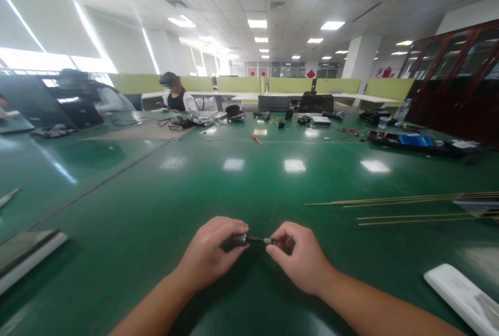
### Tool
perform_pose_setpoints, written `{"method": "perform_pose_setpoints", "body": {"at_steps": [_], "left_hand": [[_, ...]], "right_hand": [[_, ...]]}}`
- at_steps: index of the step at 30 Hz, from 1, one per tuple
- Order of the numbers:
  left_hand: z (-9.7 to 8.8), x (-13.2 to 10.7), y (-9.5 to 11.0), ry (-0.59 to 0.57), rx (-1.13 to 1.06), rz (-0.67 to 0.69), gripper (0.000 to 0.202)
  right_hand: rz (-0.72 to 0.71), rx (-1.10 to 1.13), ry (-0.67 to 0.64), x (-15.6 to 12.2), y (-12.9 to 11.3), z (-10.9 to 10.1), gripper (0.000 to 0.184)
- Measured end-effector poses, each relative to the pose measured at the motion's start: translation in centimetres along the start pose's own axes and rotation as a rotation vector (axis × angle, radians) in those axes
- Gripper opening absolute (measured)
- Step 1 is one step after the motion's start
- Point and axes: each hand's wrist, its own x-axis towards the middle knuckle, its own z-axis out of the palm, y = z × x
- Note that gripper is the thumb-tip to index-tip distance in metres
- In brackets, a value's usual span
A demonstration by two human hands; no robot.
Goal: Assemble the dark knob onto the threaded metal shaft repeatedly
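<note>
Just above the green tabletop point(218, 185), a small dark cylinder point(241, 239) with a thin rod point(258, 239) spans the gap between my hands. My left hand point(210, 248) pinches the cylinder between thumb and fingers. On the other side, my right hand point(302, 258) is closed on the far end of the rod, where a lighter tip and a small dark part show. The fingers partly hide both ends. I cannot make out the object's exact kind.
Thin brass-coloured rods point(397, 201) lie to the right, with a white case point(460, 294) nearer. At left is a flat device point(31, 255). An orange screwdriver point(256, 139) lies farther off. Electronics and a black tray point(390, 142) line the far side, where two people sit.
</note>
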Motion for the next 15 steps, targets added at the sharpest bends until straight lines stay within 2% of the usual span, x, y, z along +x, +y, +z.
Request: {"method": "perform_pose_setpoints", "body": {"at_steps": [7, 12, 15], "left_hand": [[0.0, -0.19, -0.11, -0.015, -0.003, -0.006, 0.016], [0.01, -0.4, -0.44, -0.018, 0.017, -0.022, 0.034], [-0.04, -0.49, -0.83, -0.019, 0.025, -0.015, 0.033]], "right_hand": [[0.003, 0.005, 0.003, -0.1, -0.06, -0.03, 0.004], [0.004, 0.009, 0.009, -0.05, -0.24, -0.15, 0.004], [0.012, 0.011, 0.026, -0.05, -0.32, -0.23, 0.005]]}}
